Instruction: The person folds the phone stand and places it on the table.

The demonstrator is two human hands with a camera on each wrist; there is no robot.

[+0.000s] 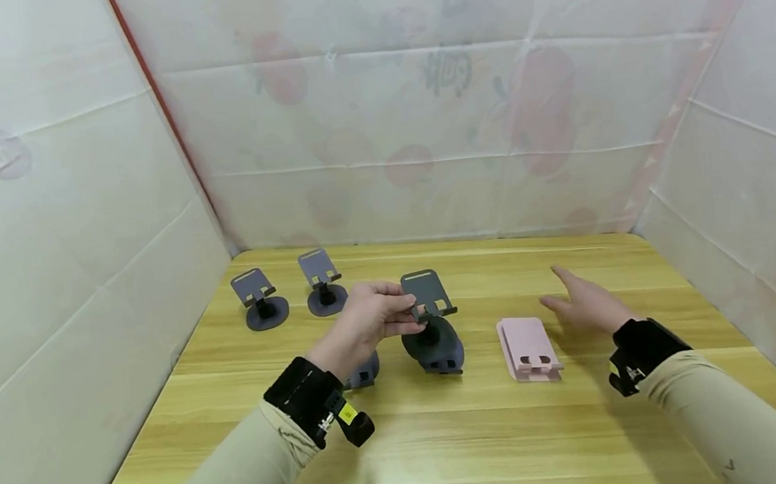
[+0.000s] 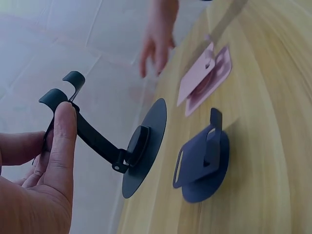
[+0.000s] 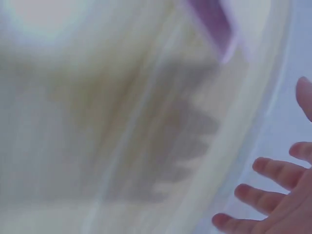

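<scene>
Left, 2 stands (image 1: pixel 266 298) crowd the table (image 1: pixel 451 440) edge.

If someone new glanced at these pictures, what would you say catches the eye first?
Probably the left hand at table centre, pinching the plate of an unfolded dark phone stand held just above a folded dark blue stand. To its right, a folded pink stand lies flat near the open right hand; two more unfolded stands stand at far left.
</scene>
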